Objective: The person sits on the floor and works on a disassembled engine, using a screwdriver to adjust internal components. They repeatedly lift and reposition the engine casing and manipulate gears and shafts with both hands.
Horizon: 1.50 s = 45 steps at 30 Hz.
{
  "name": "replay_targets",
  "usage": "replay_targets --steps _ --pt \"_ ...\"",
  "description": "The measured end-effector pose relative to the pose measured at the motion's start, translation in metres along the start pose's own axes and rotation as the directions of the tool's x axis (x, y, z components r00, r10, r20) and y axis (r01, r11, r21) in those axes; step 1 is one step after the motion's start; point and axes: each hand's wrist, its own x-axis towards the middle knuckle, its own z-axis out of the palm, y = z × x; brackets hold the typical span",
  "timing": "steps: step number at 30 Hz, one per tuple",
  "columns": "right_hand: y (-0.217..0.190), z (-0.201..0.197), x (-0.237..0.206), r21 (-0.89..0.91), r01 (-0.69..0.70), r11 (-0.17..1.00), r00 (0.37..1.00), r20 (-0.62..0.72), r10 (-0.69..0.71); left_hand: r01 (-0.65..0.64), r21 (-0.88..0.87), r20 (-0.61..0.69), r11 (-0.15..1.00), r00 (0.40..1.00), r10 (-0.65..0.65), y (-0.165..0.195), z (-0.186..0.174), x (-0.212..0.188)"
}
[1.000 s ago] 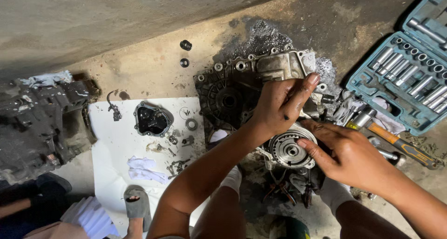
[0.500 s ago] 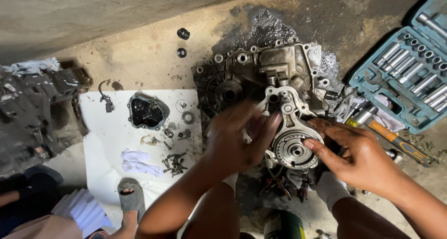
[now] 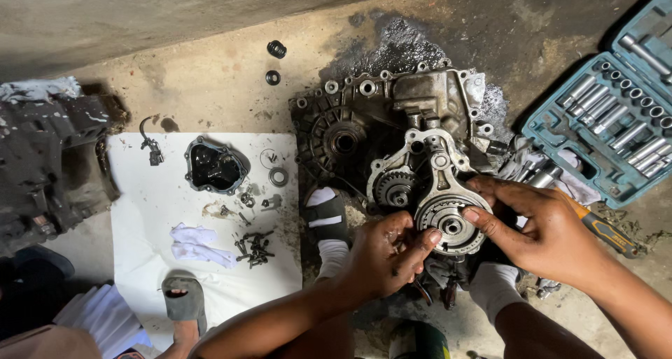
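Gripping from both sides, the left hand and right hand now close on the round gear assembly seated low on the oily gearbox housing, which lies on the concrete floor. The left fingers curl against the assembly's lower left edge, pressed together on it, and the right fingertips pinch its right rim; neither hand is spread. A second ago the left hand lay up on the housing's top, covering the casting; half a second ago it had dropped to the middle, over the smaller toothed gear. Now that gear and the bracket above it are uncovered, and both hands bear on one part, which suggests, as a judgement, that effort has shifted from steadying the case to working this assembly. Elsewhere things match the earlier views: the white sheet with its bolts and black cover, and the blue socket set at right.
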Motion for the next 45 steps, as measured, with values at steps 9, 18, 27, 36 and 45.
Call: replay_targets --steps 9,18,27,36,45 --pt "0.0 -0.007 -0.001 -0.196 -0.07 0.978 0.992 0.086 0.088 0.068 0.221 0.044 0.973 0.996 -0.08 0.01 -0.007 0.004" --pt "-0.001 -0.008 0.001 -0.148 -0.001 0.989 0.994 0.106 0.017 0.125 0.296 0.011 0.947 0.991 -0.134 0.016 -0.01 0.006" --pt "0.002 -0.009 0.001 -0.213 -0.052 0.976 0.982 0.169 0.089 0.215 0.26 0.058 0.941 0.97 -0.237 0.017 -0.007 0.006" --pt "0.006 -0.009 -0.004 -0.225 -0.189 0.956 0.94 0.241 0.243 0.197 0.062 0.058 0.978 0.978 -0.2 0.008 -0.004 0.005" --pt "0.001 -0.012 0.0 -0.248 -0.209 0.946 0.925 0.264 0.274 0.237 0.063 0.194 0.969 0.95 -0.245 0.018 -0.008 0.008"
